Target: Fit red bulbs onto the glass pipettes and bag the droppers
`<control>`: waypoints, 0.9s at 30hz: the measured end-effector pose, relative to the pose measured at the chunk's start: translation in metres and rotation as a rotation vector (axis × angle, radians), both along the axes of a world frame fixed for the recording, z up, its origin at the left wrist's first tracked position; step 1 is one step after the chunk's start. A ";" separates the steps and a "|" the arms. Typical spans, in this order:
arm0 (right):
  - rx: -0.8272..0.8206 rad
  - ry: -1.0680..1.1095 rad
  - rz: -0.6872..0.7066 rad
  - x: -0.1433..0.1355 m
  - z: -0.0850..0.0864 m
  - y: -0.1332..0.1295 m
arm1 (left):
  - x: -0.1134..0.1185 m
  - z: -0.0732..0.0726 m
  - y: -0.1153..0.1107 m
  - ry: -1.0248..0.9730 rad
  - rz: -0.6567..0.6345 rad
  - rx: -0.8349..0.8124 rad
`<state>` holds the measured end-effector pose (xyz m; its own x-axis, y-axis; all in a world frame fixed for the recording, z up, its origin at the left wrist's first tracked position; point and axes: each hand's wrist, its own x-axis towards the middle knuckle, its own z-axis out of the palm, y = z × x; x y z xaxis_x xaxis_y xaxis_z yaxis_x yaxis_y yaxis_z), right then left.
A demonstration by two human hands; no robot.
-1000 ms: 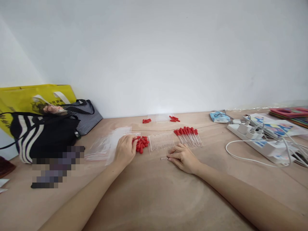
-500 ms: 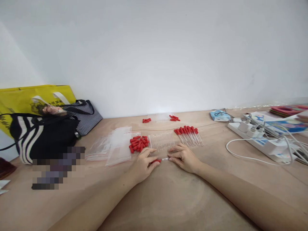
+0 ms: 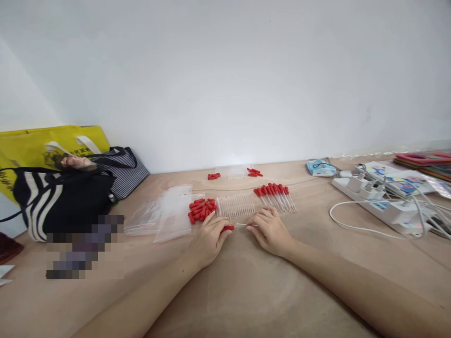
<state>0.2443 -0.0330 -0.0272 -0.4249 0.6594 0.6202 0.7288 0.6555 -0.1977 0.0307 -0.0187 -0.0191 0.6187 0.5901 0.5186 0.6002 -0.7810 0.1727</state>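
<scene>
My left hand [image 3: 211, 236] is closed on a red rubber dropper bulb [image 3: 228, 228], whose end sticks out between thumb and fingers. Opposite it, my right hand [image 3: 270, 231] pinches a thin clear dropper tube [image 3: 241, 224], pointing left at the bulb. Whether the tube sits inside the bulb is too small to tell. Beyond my left hand lies a pile of loose red bulbs [image 3: 201, 209]. A row of bare tubes [image 3: 235, 205] lies beyond the gap between my hands. Past my right hand is a row of droppers [image 3: 276, 197] with red bulbs fitted.
Clear zip bags [image 3: 172, 213] lie left of the pile. Small groups of bulbs [image 3: 213, 176] and tubes [image 3: 237, 172] lie near the wall. A white power strip [image 3: 373, 206] with cables, and a blue mask [image 3: 320, 168], are at right. Bags [image 3: 70, 202] stand at left.
Both hands have shifted slightly away from me, with the bulb and tube still between them. At the far right, the blue item on the booklets is gone from its place.
</scene>
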 end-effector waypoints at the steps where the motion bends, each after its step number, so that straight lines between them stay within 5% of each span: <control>1: 0.008 0.000 -0.010 -0.001 0.000 -0.001 | 0.000 0.000 0.000 -0.002 -0.002 0.005; 11: 0.123 0.044 0.062 -0.005 -0.002 -0.001 | 0.002 -0.002 0.000 -0.073 -0.034 -0.010; 19: 0.072 0.020 0.248 0.000 -0.003 0.005 | 0.004 0.005 -0.004 -0.110 -0.152 -0.097; 27: 0.073 -0.056 0.212 0.001 -0.001 0.005 | 0.005 0.004 -0.004 -0.053 -0.150 -0.062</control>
<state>0.2457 -0.0282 -0.0284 -0.5844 0.5059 0.6344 0.5815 0.8064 -0.1073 0.0353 -0.0230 -0.0150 0.6753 0.5250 0.5181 0.4665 -0.8481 0.2514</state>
